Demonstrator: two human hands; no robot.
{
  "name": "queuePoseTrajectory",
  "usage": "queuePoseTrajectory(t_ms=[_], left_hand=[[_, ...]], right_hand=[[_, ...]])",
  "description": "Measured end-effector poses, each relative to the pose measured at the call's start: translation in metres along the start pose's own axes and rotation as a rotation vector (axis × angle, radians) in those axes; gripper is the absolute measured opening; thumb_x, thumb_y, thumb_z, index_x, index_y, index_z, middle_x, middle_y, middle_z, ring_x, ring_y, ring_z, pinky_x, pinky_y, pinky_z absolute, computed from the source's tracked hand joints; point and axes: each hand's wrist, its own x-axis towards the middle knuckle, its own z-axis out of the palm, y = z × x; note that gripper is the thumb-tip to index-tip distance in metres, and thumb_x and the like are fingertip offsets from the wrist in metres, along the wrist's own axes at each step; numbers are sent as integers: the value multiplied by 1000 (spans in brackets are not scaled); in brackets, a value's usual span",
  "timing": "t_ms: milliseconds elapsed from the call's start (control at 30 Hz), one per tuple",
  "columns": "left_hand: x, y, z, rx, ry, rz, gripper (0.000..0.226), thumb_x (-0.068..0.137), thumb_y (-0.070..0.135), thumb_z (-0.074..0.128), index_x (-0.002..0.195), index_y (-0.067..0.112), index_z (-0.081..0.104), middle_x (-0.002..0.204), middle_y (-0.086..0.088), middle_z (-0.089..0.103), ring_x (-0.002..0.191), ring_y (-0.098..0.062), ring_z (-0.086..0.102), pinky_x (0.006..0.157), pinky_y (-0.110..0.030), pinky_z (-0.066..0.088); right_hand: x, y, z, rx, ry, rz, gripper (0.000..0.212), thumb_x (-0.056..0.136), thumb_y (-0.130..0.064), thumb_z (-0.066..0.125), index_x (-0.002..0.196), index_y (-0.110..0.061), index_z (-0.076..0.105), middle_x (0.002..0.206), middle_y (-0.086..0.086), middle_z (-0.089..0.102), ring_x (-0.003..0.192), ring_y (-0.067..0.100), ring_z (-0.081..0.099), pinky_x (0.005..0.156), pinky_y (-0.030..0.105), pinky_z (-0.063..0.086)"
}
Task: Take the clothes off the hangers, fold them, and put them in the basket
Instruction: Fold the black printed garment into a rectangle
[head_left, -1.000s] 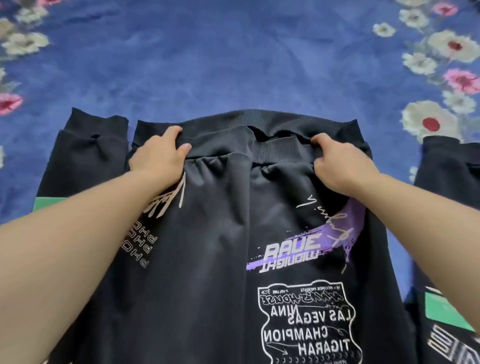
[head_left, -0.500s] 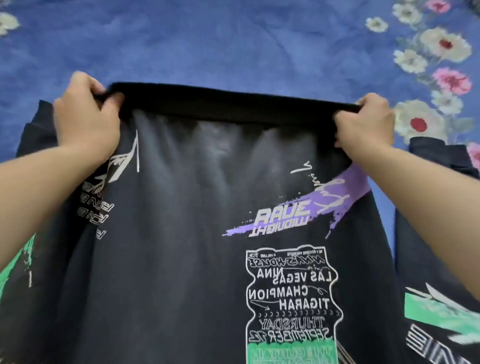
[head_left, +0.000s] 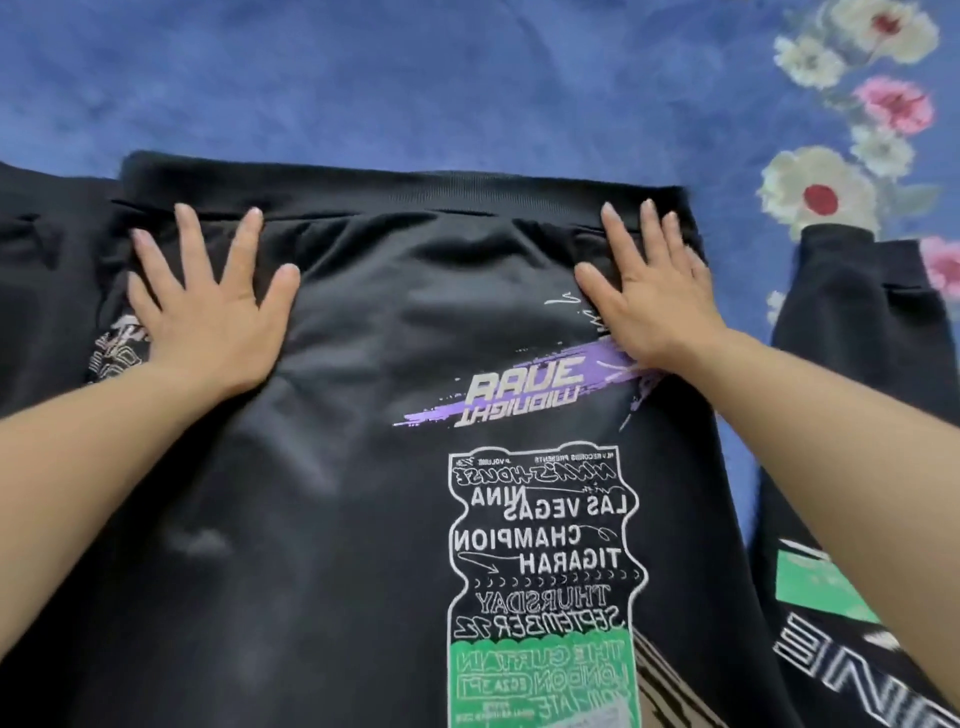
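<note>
A black sweatshirt (head_left: 395, 519) with purple, white and green prints lies flat on a blue floral cloth, its ribbed hem (head_left: 405, 187) at the far edge. My left hand (head_left: 208, 306) presses flat on the fabric just below the hem on the left, fingers spread. On the right side of the hem my right hand (head_left: 649, 291) lies flat too, fingers straight. One sleeve (head_left: 857, 322) lies out to the right, another (head_left: 47, 270) to the left. No hanger or basket is in view.
The blue cloth (head_left: 415, 78) with pink and white flowers (head_left: 821, 192) covers the whole surface beyond and beside the sweatshirt.
Both hands had gripped the hem and lifted it up and outward. Now they have let go, and the hem lies flat with both palms pressing on the fabric below it.
</note>
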Motion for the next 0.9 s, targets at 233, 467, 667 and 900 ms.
queuePoseTrajectory(t_ms=[233, 467, 667, 900], left_hand=[[-66, 81, -8, -263, 30, 128, 63, 103, 42, 33, 156, 19, 11, 163, -16, -4, 150, -29, -7, 119, -48, -5], [-235, 178, 67, -195, -124, 648, 60, 97, 47, 30, 153, 26, 24, 162, -10, 14, 150, -26, 10, 119, -40, 0], [-241, 183, 76, -112, -124, 658, 59, 95, 43, 33, 150, 21, 36, 159, -15, 23, 148, -30, 21, 117, -43, 9], [-225, 195, 15, -671, -730, 280, 42, 103, 37, 39, 143, 29, 47, 161, 0, 19, 150, -17, 9, 122, -40, 5]], right_hand=[[-55, 51, -38, 373, 472, 53, 33, 84, -17, 50, 114, -8, 60, 115, 11, 61, 110, 30, 53, 92, 36, 38], [-105, 164, -49, 291, 353, 821, 75, 70, -52, 61, 121, 3, 55, 131, 26, 51, 125, 40, 43, 102, 45, 33], [-123, 163, -55, 522, 362, 617, 40, 76, -33, 60, 50, -16, 35, 51, -2, 31, 64, 21, 30, 53, 33, 27], [-175, 91, -146, 805, 962, 292, 40, 80, -17, 55, 56, -24, 25, 49, -11, 22, 51, 4, 22, 52, 19, 19]])
